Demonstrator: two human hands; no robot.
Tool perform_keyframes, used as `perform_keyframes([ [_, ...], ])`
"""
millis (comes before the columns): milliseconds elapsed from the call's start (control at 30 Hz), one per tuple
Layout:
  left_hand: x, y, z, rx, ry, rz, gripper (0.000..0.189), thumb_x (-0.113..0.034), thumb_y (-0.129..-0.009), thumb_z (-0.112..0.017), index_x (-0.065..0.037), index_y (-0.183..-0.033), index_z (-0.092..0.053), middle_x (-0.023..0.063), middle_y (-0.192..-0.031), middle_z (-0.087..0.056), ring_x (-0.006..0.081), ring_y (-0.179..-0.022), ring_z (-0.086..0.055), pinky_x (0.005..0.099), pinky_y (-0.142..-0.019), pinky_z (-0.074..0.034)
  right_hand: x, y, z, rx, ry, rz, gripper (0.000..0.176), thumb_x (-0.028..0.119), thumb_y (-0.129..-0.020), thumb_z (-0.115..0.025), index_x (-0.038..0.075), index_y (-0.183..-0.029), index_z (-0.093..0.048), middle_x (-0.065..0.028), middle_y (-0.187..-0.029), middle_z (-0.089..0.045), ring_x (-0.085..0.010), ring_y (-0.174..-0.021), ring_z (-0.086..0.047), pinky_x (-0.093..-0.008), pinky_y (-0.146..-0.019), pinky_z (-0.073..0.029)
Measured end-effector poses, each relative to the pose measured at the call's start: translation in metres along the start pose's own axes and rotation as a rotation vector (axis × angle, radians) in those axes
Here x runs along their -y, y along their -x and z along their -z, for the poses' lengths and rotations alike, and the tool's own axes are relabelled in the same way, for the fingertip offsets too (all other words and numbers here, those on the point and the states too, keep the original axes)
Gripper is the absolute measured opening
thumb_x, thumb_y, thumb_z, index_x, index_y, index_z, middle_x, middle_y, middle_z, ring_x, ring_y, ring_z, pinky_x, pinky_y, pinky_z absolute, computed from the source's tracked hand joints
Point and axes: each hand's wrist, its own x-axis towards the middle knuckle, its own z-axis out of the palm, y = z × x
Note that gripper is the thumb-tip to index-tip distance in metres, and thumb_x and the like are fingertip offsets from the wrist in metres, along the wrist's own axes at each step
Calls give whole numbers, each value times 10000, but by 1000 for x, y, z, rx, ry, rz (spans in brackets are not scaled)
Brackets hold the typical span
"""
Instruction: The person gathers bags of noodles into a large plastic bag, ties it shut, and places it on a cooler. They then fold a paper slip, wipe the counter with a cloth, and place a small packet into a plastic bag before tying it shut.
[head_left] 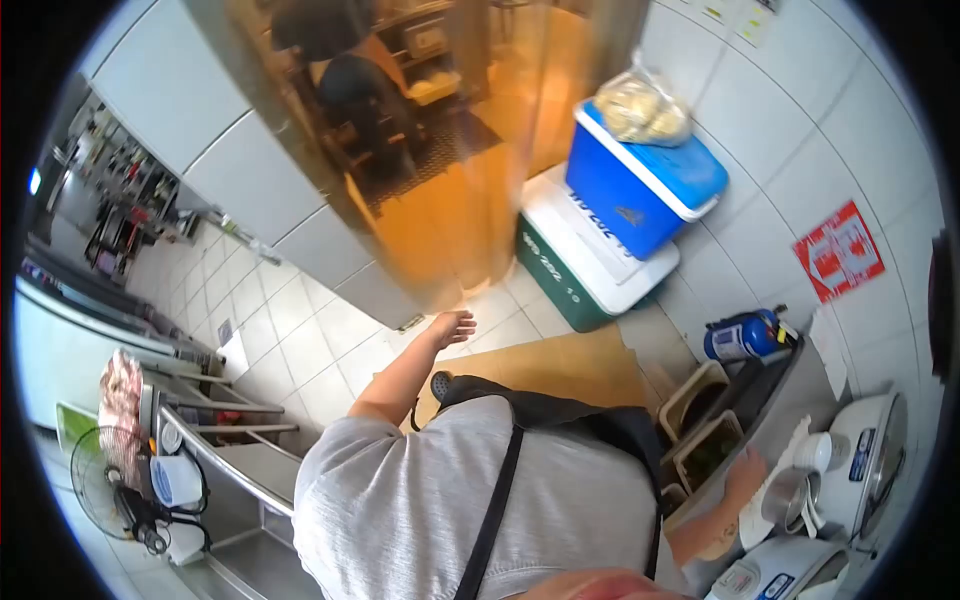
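My left hand [453, 328] hangs in the air over the tiled floor, before the clear plastic strip curtain [490, 180]. Its fingers are loosely stretched, and I see nothing in them. My right hand [745, 476] is at the edge of the metal counter [775, 400], close to a food container [708, 450] with dark green contents. Its fingers are blurred, so their grip cannot be made out. Beside that hand are a metal pot [788, 497] and a white tub [818, 452]. A black apron [560, 400] hangs on my front.
A blue cooler [625, 190] with a bag of pale food [642, 108] on it stands on a green cooler [560, 270]. A blue extinguisher-like cylinder [745, 337] is near the counter. Cookers [870, 450] stand right; a fan [125, 500] and metal sink [250, 555] left. Someone [365, 90] is beyond the curtain.
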Motion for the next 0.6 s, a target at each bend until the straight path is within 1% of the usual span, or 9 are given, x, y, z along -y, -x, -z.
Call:
perform_keyframes([
  [67,27,12,63,-97,137,7,324,-308,-920,-439,-68,-1123,-517,76,-1100,-596,197,-944,-581,334,-791,-460,86,-26,-19,-12,-242,381,301,119,-789,-568,23,-1072,-603,-202,-1021,-579,-371,-972,-538,-420,-841,-430],
  [100,34,26,89,-137,213,22,253,-285,-940,-398,-92,-1061,-507,57,-1026,-595,186,-898,-582,329,-750,-471,134,-35,-40,35,-279,535,296,111,-779,-594,22,-1062,-601,-201,-1008,-570,-375,-955,-536,-424,-817,-438],
  [167,46,50,140,-199,310,20,246,-276,-942,-397,-97,-1069,-507,50,-1009,-595,186,-900,-580,330,-755,-468,238,-27,-75,241,-82,741,356,150,-776,-622,-7,-1092,-580,-213,-1054,-572,-374,-981,-532,-412,-857,-424],
  [233,67,78,195,-276,432,-41,267,-265,-931,-407,-82,-1095,-512,60,-1040,-600,198,-910,-575,333,-762,-463,340,6,-108,441,-295,998,379,214,-784,-623,4,-1096,-580,-211,-1012,-574,-377,-972,-538,-414,-835,-443],
  [300,77,108,251,-338,534,-75,256,-244,-931,-403,-81,-1093,-517,56,-1020,-606,192,-899,-578,327,-762,-463,434,53,-137,604,-202,1234,372,222,-777,-607,12,-1084,-596,-214,-1051,-582,-361,-984,-537,-409,-861,-434],
  [333,79,125,279,-377,576,-127,263,-240,-930,-404,-77,-1106,-514,58,-1014,-608,188,-893,-579,326,-759,-465,469,60,-199,671,-257,1476,360,224,-775,-598,25,-1075,-609,-213,-1047,-586,-361,-972,-545,-411,-864,-435],
  [433,87,174,352,-500,672,-245,293,-234,-928,-405,-70,-1149,-506,63,-1008,-612,181,-892,-585,331,-768,-469,587,166,-180,915,-206,1596,351,227,-775,-596,41,-1071,-616,-206,-1045,-590,-355,-988,-549,-405,-858,-445],
  [533,80,213,411,-644,864,-409,315,-250,-919,-438,-58,-1160,-502,69,-1038,-608,191,-921,-585,320,-807,-469,681,226,-232,1015,-168,1851,334,230,-803,-579,38,-1074,-612,-193,-1048,-590,-344,-986,-554,-404,-848,-451],
  [600,64,231,438,-690,950,-452,312,-249,-917,-446,-54,-1153,-504,73,-1042,-606,193,-915,-588,315,-799,-472,742,275,-194,930,19,1988,331,239,-834,-560,30,-1088,-603,-181,-1051,-585,-341,-982,-557,-405,-839,-454],
])
